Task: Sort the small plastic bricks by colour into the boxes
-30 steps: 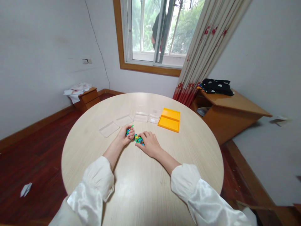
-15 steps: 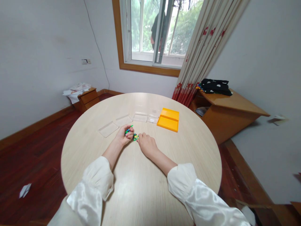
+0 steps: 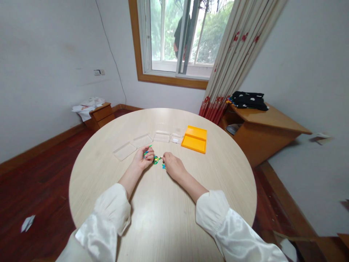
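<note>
Small multicoloured pieces (image 3: 155, 160) heaped on my round worktop (image 3: 163, 218), more in my curled left hand (image 3: 144, 159), my right hand (image 3: 174, 167) bunched beside, whether gripping I cannot tell from here, clear trays (image 3: 161, 137) and open yellow case (image 3: 193, 144) beyond.

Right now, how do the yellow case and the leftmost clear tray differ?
Colour: the yellow case is solid yellow-orange, while the leftmost clear tray is see-through.
Shape: the case shows two joined rectangular sections, the tray just one.
Place: the case sits at the right end of the row, the tray at the left end.
Both lie on the table.
</note>
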The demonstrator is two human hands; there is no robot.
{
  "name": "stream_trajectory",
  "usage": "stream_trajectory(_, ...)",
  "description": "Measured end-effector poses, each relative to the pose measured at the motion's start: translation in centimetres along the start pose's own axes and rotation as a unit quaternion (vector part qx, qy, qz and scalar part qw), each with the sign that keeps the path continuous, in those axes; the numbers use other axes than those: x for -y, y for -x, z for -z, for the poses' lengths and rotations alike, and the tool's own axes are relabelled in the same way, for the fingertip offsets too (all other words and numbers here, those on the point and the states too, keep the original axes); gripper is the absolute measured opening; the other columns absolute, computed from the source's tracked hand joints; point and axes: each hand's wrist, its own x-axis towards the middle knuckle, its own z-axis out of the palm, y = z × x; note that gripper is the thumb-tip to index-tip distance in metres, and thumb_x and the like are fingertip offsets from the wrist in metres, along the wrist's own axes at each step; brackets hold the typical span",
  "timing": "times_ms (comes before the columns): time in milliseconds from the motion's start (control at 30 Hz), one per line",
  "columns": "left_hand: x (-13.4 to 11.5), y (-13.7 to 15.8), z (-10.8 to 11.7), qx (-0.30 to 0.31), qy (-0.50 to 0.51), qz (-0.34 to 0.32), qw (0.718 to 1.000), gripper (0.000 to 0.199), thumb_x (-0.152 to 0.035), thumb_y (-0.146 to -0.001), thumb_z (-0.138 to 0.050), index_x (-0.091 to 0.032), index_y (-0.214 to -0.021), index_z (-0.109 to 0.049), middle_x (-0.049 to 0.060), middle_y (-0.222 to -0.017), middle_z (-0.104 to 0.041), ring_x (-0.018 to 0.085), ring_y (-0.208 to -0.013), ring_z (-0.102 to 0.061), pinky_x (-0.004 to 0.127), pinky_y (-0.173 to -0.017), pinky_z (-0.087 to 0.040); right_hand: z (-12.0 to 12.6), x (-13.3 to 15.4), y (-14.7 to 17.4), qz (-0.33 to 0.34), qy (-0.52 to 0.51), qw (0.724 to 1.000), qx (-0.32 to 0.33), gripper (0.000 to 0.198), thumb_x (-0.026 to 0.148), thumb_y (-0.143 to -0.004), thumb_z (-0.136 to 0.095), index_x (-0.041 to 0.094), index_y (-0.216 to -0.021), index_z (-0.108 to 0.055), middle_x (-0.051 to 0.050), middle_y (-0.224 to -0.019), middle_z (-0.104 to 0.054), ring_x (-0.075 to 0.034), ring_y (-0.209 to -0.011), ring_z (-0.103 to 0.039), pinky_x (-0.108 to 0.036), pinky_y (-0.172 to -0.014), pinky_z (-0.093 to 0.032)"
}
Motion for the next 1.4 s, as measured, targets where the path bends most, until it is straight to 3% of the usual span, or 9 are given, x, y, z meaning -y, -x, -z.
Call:
stream_trajectory(100, 0.0, 0.0, 0.0, 0.001, 0.001, -0.001, 1.000, 0.027, -0.017, -0.090, -0.034, -0.020, -0.063, -0.030, -0.009, -0.045, -0.025, 0.003, -0.027, -0.026, 0.013, -0.026, -0.019, -0.1, -1.4, -0.8, -0.035, -0.174, 0.980, -0.088, 0.013, 0.016, -0.087, -0.042, 0.016, -0.082, -0.054, -0.004, -0.078, -0.060, -0.014, -0.073, -0.056, -0.026, -0.067, -0.042)
stream_trajectory(167, 0.0, 0.0, 0.0, 0.002, 0.000, 0.000, 1.000, 0.026, -0.017, -0.089, -0.035, -0.020, -0.063, -0.030, -0.009, -0.045, -0.025, 0.003, -0.027, -0.026, 0.013, -0.026, -0.019, -0.2, -2.4, -1.3, -0.080, -0.334, 0.930, -0.130, 0.011, 0.019, -0.084, -0.046, 0.017, -0.076, -0.053, 0.001, -0.067, -0.054, -0.011, -0.062, -0.052, -0.022, -0.059, -0.041)
stream_trajectory(300, 0.0, 0.0, 0.0, 0.005, -0.003, 0.001, 1.000, 0.027, -0.016, -0.090, -0.034, -0.020, -0.063, -0.030, -0.010, -0.045, -0.023, 0.002, -0.027, -0.025, 0.013, -0.027, -0.018, 0.0, -3.8, -1.8, -0.159, -0.691, 0.699, -0.095, 0.014, 0.028, -0.079, -0.055, 0.017, -0.073, -0.048, 0.008, -0.055, -0.038, -0.005, -0.041, -0.033, -0.013, -0.036, -0.026)
stream_trajectory(433, 0.0, -0.1, 0.2, 0.009, -0.006, -0.001, 1.000, 0.027, -0.017, -0.089, -0.035, -0.020, -0.063, -0.030, -0.010, -0.045, -0.022, 0.003, -0.027, -0.025, 0.013, -0.027, -0.018, 0.8, -4.3, -1.8, -0.217, -0.862, 0.459, -0.004, 0.010, 0.013, -0.080, -0.049, 0.017, -0.072, -0.043, 0.007, -0.054, -0.037, -0.002, -0.038, -0.031, -0.008, -0.030, -0.021)
stream_trajectory(500, 0.0, -0.1, 0.3, 0.014, -0.010, -0.005, 1.000, 0.027, -0.017, -0.090, -0.035, -0.020, -0.063, -0.030, -0.010, -0.046, -0.023, 0.003, -0.027, -0.024, 0.013, -0.027, -0.017, 1.2, -4.4, -1.7, -0.252, -0.887, 0.386, 0.017, 0.013, 0.008, -0.082, -0.040, 0.017, -0.072, -0.042, 0.006, -0.055, -0.038, -0.003, -0.038, -0.033, -0.007, -0.029, -0.022)
stream_trajectory(600, 0.1, 0.0, 0.2, 0.027, -0.023, -0.020, 0.999, 0.028, -0.017, -0.091, -0.032, -0.019, -0.063, -0.031, -0.009, -0.047, -0.028, 0.002, -0.027, -0.024, 0.014, -0.027, -0.016, 1.5, -4.4, -1.6, -0.265, -0.905, 0.331, 0.025, 0.015, 0.007, -0.082, -0.035, 0.017, -0.073, -0.040, 0.005, -0.055, -0.037, -0.004, -0.039, -0.034, -0.007, -0.027, -0.021)
stream_trajectory(933, 0.0, 0.3, 0.2, 0.060, -0.049, -0.055, 0.995, 0.028, -0.016, -0.090, -0.031, -0.018, -0.063, -0.032, -0.008, -0.047, -0.031, 0.002, -0.028, -0.025, 0.013, -0.027, -0.017, 1.5, -4.4, -1.4, -0.261, -0.911, 0.316, 0.048, 0.012, 0.011, -0.083, -0.037, 0.016, -0.074, -0.043, 0.001, -0.061, -0.045, -0.006, -0.046, -0.046, -0.007, -0.029, -0.031)
stream_trajectory(1267, -0.6, 1.0, -1.0, 0.057, -0.063, -0.084, 0.993, 0.030, -0.018, -0.091, -0.031, -0.019, -0.061, -0.031, -0.009, -0.046, -0.028, 0.001, -0.026, -0.021, 0.013, -0.027, -0.014, 1.2, -4.4, -1.8, -0.217, -0.879, 0.422, 0.052, 0.035, 0.026, -0.092, -0.041, 0.018, -0.059, -0.034, 0.012, -0.042, -0.023, -0.002, -0.030, -0.017, -0.008, -0.028, -0.016)
stream_trajectory(1400, -1.7, 2.2, -1.9, 0.053, -0.099, -0.095, 0.989, 0.032, -0.017, -0.090, -0.030, -0.019, -0.058, -0.029, -0.010, -0.043, -0.024, 0.001, -0.024, -0.019, 0.013, -0.027, -0.012, 1.4, -3.7, -1.8, -0.183, -0.827, 0.530, 0.029, 0.044, 0.039, -0.088, -0.048, 0.020, -0.054, -0.028, 0.012, -0.040, -0.020, -0.002, -0.031, -0.013, -0.012, -0.030, -0.015)
